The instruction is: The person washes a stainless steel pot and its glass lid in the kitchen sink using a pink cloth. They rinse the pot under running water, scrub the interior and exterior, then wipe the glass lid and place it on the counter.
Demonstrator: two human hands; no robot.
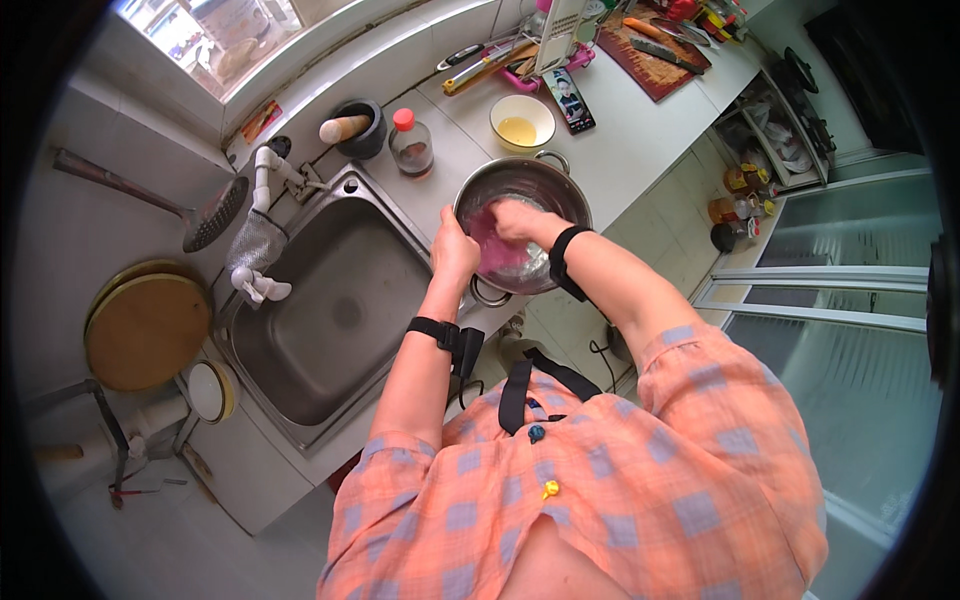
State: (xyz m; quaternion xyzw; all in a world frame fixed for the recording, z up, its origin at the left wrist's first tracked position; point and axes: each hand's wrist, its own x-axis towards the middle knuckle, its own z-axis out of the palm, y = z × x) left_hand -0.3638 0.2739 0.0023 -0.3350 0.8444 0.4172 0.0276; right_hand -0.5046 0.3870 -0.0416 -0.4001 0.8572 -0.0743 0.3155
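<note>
A stainless steel pot point(559, 191) with two loop handles stands at the worktop's edge, right of the sink. My left hand point(454, 251) grips its left rim. Inside the pot, my right hand point(516, 222) is at a pink cloth or similar pink material point(495, 251); its fingertips are partly hidden, so its hold on this cannot be told. Just behind the pot sits a pale bowl point(523, 124) with yellow liquid. A glass bottle with a red cap point(411, 144) stands to the left, beside a dark stone mortar point(365, 136) holding a wooden pestle point(345, 129).
The steel sink point(337, 300) lies at left under a tap point(259, 277) with a mesh wrapped around it. Behind the bowl are a phone point(568, 101), a box grater point(561, 34) and a cutting board point(645, 64) bearing a knife point(666, 55). A skimmer point(214, 217) hangs on the left wall.
</note>
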